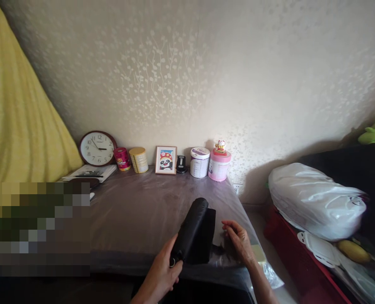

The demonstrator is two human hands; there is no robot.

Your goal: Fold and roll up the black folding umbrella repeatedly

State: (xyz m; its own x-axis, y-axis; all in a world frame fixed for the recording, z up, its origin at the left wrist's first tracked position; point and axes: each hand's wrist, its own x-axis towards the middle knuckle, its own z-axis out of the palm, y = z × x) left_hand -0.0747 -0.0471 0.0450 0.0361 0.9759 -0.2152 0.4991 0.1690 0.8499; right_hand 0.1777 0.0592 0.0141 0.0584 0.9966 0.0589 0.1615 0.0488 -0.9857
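A black fabric roll [192, 226] slants above the near part of the table, its upper end pointing away from me. From its right side hangs a loose flat flap [208, 236], with a short dark strap [218, 249] sticking out to the right. My left hand [166, 266] is closed round the roll's lower end, where a small ring-like metal part shows. Just right of the flap, apart from it, is my right hand [238, 240], fingers loosely bent and apart, with nothing visible in them. What the roll contains cannot be seen.
Along the wall stand a round clock [97, 147], a pink tin [121, 159], a yellow tin [138, 160], a framed panda picture [166, 160], and two tubs, one topped by a figurine [220, 146]. A white plastic bag [310, 200] bulges over a red container [296, 257] at right.
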